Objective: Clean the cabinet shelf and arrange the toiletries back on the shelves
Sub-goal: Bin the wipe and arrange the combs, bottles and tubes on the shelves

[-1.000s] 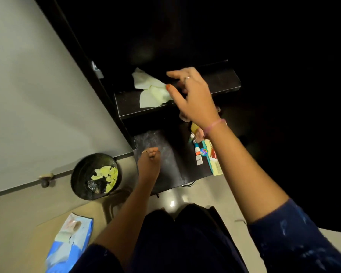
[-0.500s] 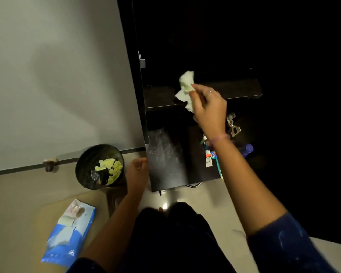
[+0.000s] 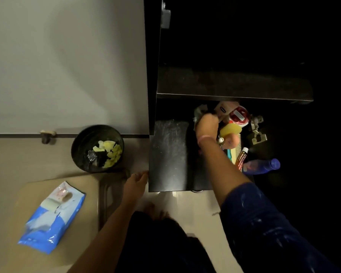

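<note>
Having dropped from the upper shelf (image 3: 234,83), the right hand (image 3: 206,125) is clutching the crumpled wipe (image 3: 199,112) on the lower shelf (image 3: 169,154) beside the toiletries (image 3: 238,119), while the left hand (image 3: 136,181), fingers relaxed, is touching that shelf's front corner.

Hands at the dark cabinet

Right hand (image 3: 206,125) grips a wipe (image 3: 199,112) under the shelf (image 3: 234,85), beside toiletries (image 3: 236,123); left hand (image 3: 136,182) touches the cabinet's base (image 3: 168,154), near the bin (image 3: 81,148).

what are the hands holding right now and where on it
The right hand grips a crumpled wipe, bunched in its fingers down among the toiletries on the lower shelf. The left hand holds nothing; it rests by the cabinet's bottom corner.
</note>
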### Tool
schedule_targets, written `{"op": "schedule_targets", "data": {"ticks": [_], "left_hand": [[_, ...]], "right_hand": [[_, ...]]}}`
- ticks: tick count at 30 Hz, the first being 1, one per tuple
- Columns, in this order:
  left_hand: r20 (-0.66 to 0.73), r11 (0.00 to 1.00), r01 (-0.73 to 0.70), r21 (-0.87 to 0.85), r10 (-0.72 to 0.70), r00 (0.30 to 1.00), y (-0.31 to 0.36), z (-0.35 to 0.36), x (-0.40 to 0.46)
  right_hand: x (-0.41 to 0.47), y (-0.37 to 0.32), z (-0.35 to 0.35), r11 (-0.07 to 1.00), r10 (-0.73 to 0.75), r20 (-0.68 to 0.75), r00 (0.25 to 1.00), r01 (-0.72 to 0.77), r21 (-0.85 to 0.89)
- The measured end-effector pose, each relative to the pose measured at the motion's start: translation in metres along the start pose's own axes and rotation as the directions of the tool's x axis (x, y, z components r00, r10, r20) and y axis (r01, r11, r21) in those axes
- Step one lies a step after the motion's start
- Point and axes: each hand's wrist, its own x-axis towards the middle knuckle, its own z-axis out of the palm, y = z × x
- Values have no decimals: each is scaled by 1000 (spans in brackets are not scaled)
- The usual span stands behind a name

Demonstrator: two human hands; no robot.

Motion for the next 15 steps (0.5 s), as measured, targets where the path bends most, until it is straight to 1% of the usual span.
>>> {"op": "schedule_targets", "data": {"ticks": [2, 4, 5, 7, 9, 13, 15], "left_hand": [[8, 998, 4, -66, -3, 1000, -7, 2, 2], [4, 983, 24, -183, -24, 1000, -12, 3, 1], [-1, 967, 28, -252, -29, 1000, -14, 4, -1], [1, 942, 27, -335, -28, 1000, -14, 6, -6], [20, 925, 15, -379, -8, 1000, -14, 7, -9], [31, 910, 24, -415, -12, 999, -15, 7, -7], [35, 908, 23, -419, -10, 999, -16, 7, -6]], "right_hand": [[21, 0, 9, 992, -68, 31, 997, 71, -102], [30, 3, 25, 981, -74, 41, 996, 80, -177], [29, 2, 34, 975, -87, 38, 996, 93, -204], [22, -7, 48, 962, -142, 55, 988, 151, -229], [13, -26, 58, 930, -249, 116, 962, 270, -249], [-2, -60, 72, 824, -426, 250, 869, 487, -289], [-5, -64, 75, 799, -478, 241, 844, 533, -280]]}}
